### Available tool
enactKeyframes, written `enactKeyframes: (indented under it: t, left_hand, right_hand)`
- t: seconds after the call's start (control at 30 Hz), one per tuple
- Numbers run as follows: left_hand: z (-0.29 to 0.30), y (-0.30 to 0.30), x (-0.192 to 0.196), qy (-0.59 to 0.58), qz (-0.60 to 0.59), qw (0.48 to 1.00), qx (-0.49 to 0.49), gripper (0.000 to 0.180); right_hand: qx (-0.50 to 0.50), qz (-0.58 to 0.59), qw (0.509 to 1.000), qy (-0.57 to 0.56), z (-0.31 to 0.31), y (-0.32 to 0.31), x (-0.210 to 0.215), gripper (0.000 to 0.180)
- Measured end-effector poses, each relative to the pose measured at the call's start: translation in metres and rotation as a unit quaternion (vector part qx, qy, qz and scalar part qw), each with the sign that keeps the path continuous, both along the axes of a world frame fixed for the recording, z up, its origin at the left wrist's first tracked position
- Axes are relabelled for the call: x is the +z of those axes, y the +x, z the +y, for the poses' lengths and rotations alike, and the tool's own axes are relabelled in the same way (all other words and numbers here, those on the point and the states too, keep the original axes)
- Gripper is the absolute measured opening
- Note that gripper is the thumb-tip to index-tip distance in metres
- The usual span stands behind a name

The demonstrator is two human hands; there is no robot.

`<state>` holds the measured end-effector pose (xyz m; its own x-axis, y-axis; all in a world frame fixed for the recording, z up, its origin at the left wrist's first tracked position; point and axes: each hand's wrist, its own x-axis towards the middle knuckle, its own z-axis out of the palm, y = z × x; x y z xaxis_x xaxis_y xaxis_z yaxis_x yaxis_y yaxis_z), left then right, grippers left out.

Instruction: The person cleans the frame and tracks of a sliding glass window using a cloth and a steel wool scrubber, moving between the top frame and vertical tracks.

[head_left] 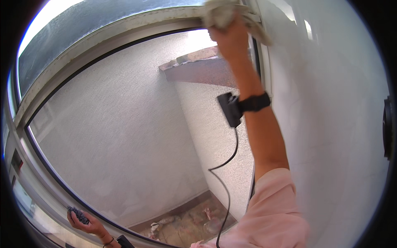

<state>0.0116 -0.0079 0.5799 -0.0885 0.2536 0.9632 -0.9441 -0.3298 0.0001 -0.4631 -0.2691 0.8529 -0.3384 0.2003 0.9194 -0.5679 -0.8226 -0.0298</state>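
A crumpled beige cleaning cloth sits bunched at the window frame's top corner, gripped in the closed right hand. The left hand, half-curled, cradles a dark scouring pad low down.

An open window frame curves around the view. Outside, below it, a tiled ground carries scattered pale scraps of litter beside a textured white wall.

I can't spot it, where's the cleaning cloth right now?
In the head view, the cloth is at the top, right of centre, pressed by the right hand against the window frame's upper corner.
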Motion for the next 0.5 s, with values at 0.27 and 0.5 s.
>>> enactKeyframes:
  t: [0.27, 0.5]
  left_hand:
    - [0.009, -0.001, 0.002, -0.001, -0.006, 1.000, 0.020, 0.036]
    - [-0.004, -0.011, 0.002, -0.007, 0.011, 0.998, -0.055, 0.035]
  right_hand:
    - [0.019, 0.111, 0.993, 0.031, 0.029, -0.016, 0.016, 0.042]
    - [-0.139, 0.003, 0.990, 0.013, -0.033, -0.109, 0.027, 0.042]
